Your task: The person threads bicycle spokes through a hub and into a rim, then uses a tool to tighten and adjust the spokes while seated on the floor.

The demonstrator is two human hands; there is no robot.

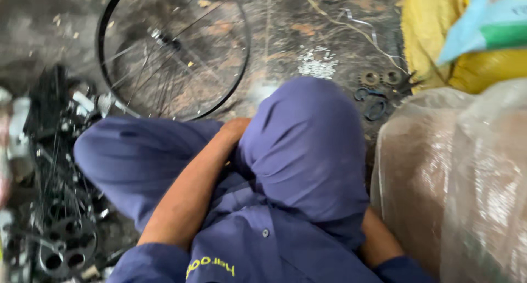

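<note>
Floor: I see a dark, stained concrete floor (285, 36) under everything, littered with pale chips and scraps.
Sacks: a big translucent plastic sack of brownish material (455, 179) fills the right edge; behind it lies a yellow woven sack (433, 25) with a pale blue and green printed bag (488, 20) on top.
Legs: my view looks down on the raised right knee in blue-violet work trousers (307, 146) at centre, the other knee (121, 151) lower and to the left.
Wheel: a black spoked bicycle wheel rim with a metal hub (164, 41) lies flat on the floor just beyond the left knee, well clear of both hands.
Parts heap: a black tangle of spokes, cogs and a chainring (60, 228) sits at the left edge, beside the left thigh.
Left arm: the bare left forearm (186, 195) runs up from a blue sleeve towards the gap between the knees.
Left hand: the left hand (235, 130) is tucked against the inner side of the right knee; I cannot tell how far its fingers are closed or whether it holds anything.
Right hand: only the right forearm (379, 242) shows behind the right knee; the hand itself is hidden.
Small parts: two rusty toothed sprockets (381, 77) and dark blue metal ring pieces (373, 105) lie on the floor past the right knee, near the yellow sack.
</note>
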